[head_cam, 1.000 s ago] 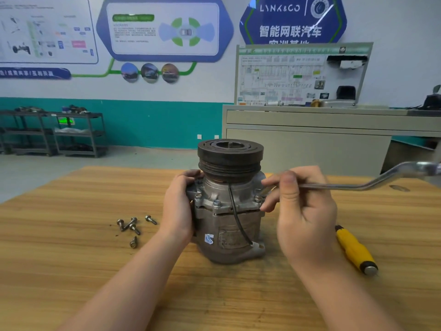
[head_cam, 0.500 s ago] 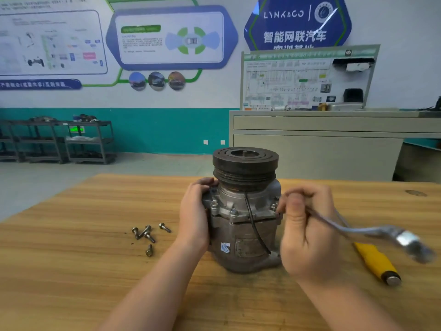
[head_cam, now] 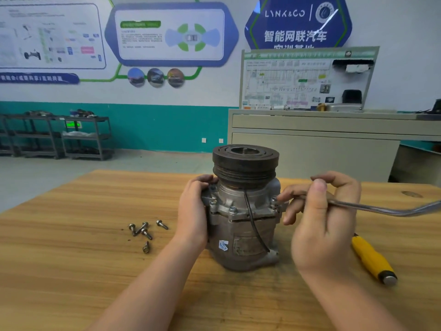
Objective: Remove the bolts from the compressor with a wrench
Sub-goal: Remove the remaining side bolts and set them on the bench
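Behind the wooden worktop (head_cam: 71, 271), whose grain runs in pale and honey streaks, a white-and-teal wall carries glossy blue posters, with two dark metal shelf racks (head_cam: 55, 137) to the left and a grey-beige cabinet (head_cam: 310, 144) holding a wiring display board (head_cam: 307, 80) to the right.

At the worktop's centre the compressor (head_cam: 243, 225) stands upright: a dull cast-aluminium cylinder with a flanged collar, topped by a dark ribbed steel pulley (head_cam: 245, 163) with a hollow hub. One thin black wire (head_cam: 254, 225) runs down its front face. Three hex bolts can be counted seated in the collar, two toward the front left (head_cam: 213, 202) and one at the right edge (head_cam: 274, 200); any at the back are hidden.

The left hand (head_cam: 193, 211) wraps the compressor's left side, its grip closed around the housing below the pulley. The right hand (head_cam: 319, 225) pinches the slim shank of a bright metal wrench (head_cam: 381, 210) between thumb and curled fingers; the wrench's near end sits at the right-hand bolt, and its cranked handle runs off the right edge, slightly blurred.

Five loose bolts (head_cam: 143, 231), short, silvery, with washers, lie on the worktop well to the left of the compressor: three clustered together, one just to their right, one nearer the person. One yellow-handled tool (head_cam: 372, 260) with a metal end cap lies to the right, partly behind the right hand.
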